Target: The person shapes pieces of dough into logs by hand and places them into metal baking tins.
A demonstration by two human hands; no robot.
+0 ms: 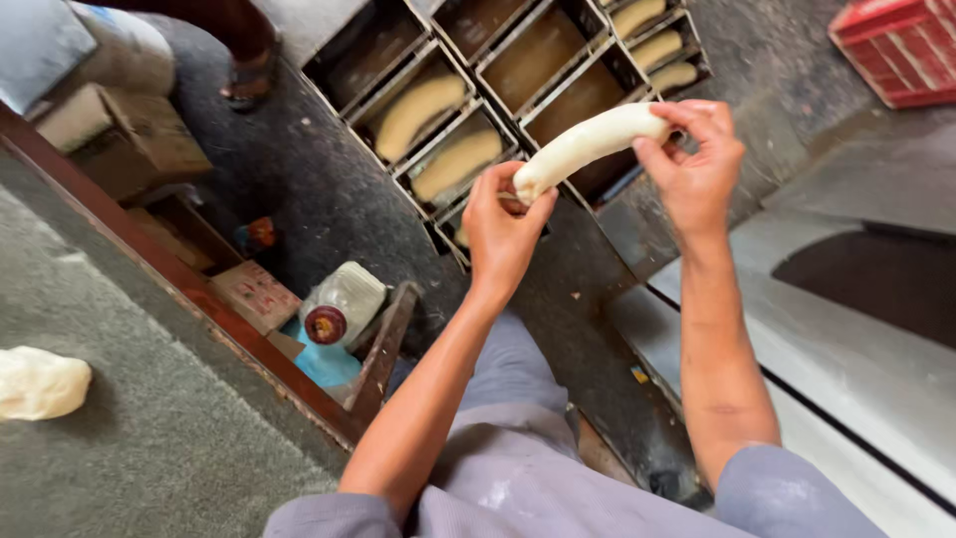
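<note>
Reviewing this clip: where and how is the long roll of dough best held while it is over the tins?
Probably at both ends. The dough roll is long, soft and hangs tilted in the air, so its middle would sag from a one-point grip. The left hand pinches the lower end from below; the right hand cups the upper end from the side, above the loaf tins.

Metal loaf tins (518,90) are sitting on the dark floor (319,189); a red crate (896,45) is lying right of them.

The dough roll (588,144) looks soft, smooth and matt. The loaf tins (518,70) are dark, worn metal. The tabletop (149,438) at the near left is grey and rough, with a wooden edge. The crate (896,45) is red plastic.
</note>
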